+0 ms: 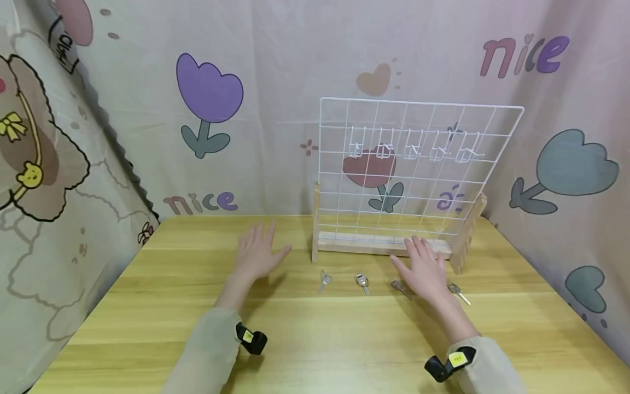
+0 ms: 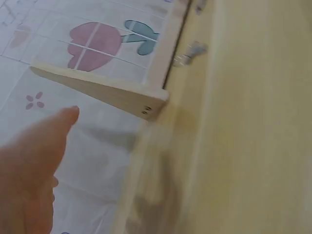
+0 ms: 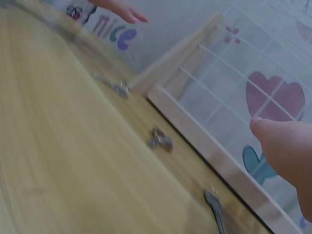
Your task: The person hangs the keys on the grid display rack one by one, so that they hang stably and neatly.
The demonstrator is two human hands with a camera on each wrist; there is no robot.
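Both hands hover over a wooden table with fingers spread and nothing in them. My left hand (image 1: 257, 253) is left of a white wire grid rack (image 1: 403, 189) on a wooden stand. The right hand (image 1: 424, 269) is in front of the stand's base, above the row of keys. Along that row lie a small key with a ring (image 1: 324, 281) at the left, a key on a ring (image 1: 362, 283), a darker key (image 1: 400, 287) partly by the right hand, and another key (image 1: 459, 293) right of it. In the right wrist view, a dark-headed key (image 3: 213, 204) lies near the stand.
Several white wire hooks (image 1: 412, 150) hang in a row on the upper grid. The stand's wooden end pieces (image 1: 470, 232) and base bar (image 1: 364, 244) rise near the table's back edge. A printed curtain (image 1: 280, 71) hangs behind the table (image 1: 305, 339) and at both sides.
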